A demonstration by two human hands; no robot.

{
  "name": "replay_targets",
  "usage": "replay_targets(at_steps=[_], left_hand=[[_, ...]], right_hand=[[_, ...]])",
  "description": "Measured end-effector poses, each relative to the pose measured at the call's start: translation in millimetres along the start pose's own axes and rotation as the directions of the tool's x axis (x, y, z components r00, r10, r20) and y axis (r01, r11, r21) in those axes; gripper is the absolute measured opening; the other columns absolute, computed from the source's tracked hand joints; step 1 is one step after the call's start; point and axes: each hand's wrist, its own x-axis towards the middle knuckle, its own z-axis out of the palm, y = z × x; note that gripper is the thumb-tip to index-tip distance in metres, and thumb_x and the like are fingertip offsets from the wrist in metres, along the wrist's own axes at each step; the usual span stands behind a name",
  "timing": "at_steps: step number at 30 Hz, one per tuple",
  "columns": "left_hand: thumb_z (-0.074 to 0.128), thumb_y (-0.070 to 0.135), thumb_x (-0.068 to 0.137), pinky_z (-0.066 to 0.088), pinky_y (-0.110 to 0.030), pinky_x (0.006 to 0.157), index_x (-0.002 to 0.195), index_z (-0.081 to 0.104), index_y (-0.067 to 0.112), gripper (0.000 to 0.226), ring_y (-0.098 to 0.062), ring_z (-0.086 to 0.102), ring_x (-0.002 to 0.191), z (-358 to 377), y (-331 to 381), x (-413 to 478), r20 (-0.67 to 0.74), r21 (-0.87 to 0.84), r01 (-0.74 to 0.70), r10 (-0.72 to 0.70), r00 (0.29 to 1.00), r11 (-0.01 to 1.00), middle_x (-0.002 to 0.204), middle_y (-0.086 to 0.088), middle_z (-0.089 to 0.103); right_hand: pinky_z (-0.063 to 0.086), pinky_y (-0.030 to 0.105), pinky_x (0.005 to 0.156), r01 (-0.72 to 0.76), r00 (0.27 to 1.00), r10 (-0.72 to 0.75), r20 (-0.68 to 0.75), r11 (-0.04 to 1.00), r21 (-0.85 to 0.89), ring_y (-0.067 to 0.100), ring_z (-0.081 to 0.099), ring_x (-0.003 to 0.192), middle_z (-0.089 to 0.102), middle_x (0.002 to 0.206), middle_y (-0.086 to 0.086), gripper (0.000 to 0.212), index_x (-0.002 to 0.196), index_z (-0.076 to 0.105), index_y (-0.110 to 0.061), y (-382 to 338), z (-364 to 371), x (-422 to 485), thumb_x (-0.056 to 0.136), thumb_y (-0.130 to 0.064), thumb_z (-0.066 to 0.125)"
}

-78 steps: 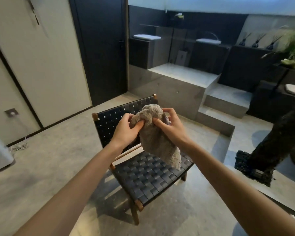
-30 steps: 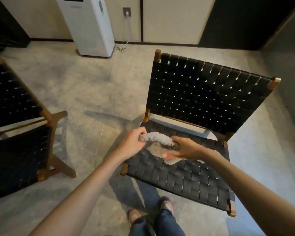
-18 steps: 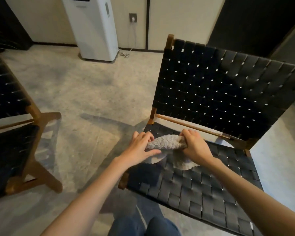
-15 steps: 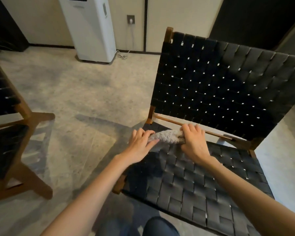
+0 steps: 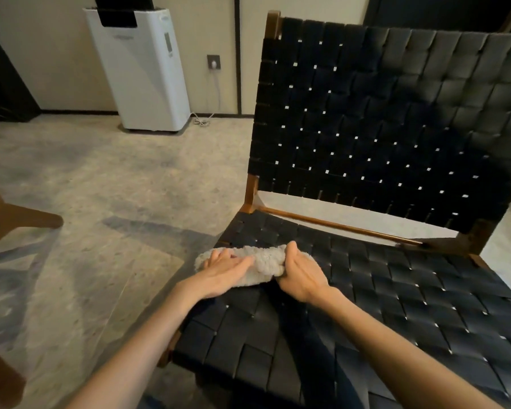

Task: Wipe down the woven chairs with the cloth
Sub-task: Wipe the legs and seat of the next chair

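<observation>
Grey cloth point(image 5: 263, 264) lies rolled on the woven chair seat point(image 5: 396, 305) nr its left edge, long axis left–right btwn the hands: left hand point(image 5: 224, 270) presses flat on its left end, fingers straight; right hand point(image 5: 300, 273) curls round the right end. Most of the seat lies rightward, so wipe prob. runs that way.

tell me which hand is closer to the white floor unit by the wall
Left. The left hand rests flat on the cloth at the left edge of the seat, toward the white unit. The right hand grips the cloth's other end, farther right.
</observation>
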Motion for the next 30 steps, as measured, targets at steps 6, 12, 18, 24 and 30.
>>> replay_targets(at_steps=[6, 12, 18, 24, 30], left_hand=[[0.027, 0.023, 0.101, 0.031, -0.033, 0.102, 0.125, 0.054, 0.007, 0.040, -0.027, 0.041, 0.129, -1, 2, 7, -0.047, -0.128, -0.012, 0.006, 0.999, 0.992, 0.132, -0.014, 0.050], [0.063, 0.020, 0.081, 0.045, -0.029, 0.093, 0.103, 0.067, 0.023, 0.023, -0.019, 0.055, 0.114, -5, 2, -2, 0.049, 0.064, -0.135, 0.132, 0.990, 0.989, 0.113, 0.000, 0.062], [0.068, 0.001, 0.074, 0.043, -0.023, 0.091, 0.142, 0.033, 0.020, 0.079, -0.018, 0.043, 0.126, 2, 22, -13, 0.147, 0.053, -0.170, 0.161, 0.976, 0.984, 0.141, -0.005, 0.043], [0.060, 0.028, 0.085, 0.039, -0.027, 0.095, 0.145, 0.028, 0.017, 0.069, -0.018, 0.044, 0.125, 15, 29, -16, 0.083, -0.262, -0.064, 0.088, 0.993, 0.963, 0.140, -0.006, 0.044], [0.060, 0.027, 0.090, 0.049, -0.027, 0.075, 0.083, 0.069, 0.019, 0.014, -0.004, 0.057, 0.074, 20, 27, -23, -0.080, -0.135, -0.320, 0.312, 0.947, 0.938, 0.078, 0.002, 0.064]], right_hand=[[0.045, 0.029, 0.081, 0.005, 0.971, -0.031, 0.237, 0.994, 0.108, 0.020, 0.055, 0.099, 0.055, 0.118, 0.005, 0.055, 0.117, 0.035, -0.018, 8, -16, 7, 0.079, -0.038, 0.068], [0.033, 0.029, 0.101, -0.220, 0.894, -0.012, 0.447, 0.858, 0.464, 0.019, 0.041, 0.130, 0.040, 0.144, 0.001, 0.092, 0.144, 0.034, -0.017, 8, -40, -8, 0.075, -0.076, 0.046], [0.044, 0.031, 0.095, -0.088, 0.938, -0.038, 0.344, 0.935, 0.343, 0.016, 0.052, 0.108, 0.052, 0.128, 0.000, 0.034, 0.107, 0.045, -0.031, 27, -43, -27, 0.083, -0.028, 0.069], [0.029, 0.049, 0.106, -0.054, 0.970, 0.016, 0.244, 0.988, 0.148, 0.012, 0.051, 0.102, 0.057, 0.103, -0.010, 0.053, 0.119, 0.056, -0.029, 31, -43, -42, 0.074, -0.054, 0.072], [0.049, 0.037, 0.088, 0.087, 0.996, -0.089, -0.010, 0.941, 0.328, 0.007, 0.058, 0.085, 0.063, 0.086, -0.011, 0.016, 0.083, 0.063, -0.030, 20, -58, -52, 0.076, -0.036, 0.077]])
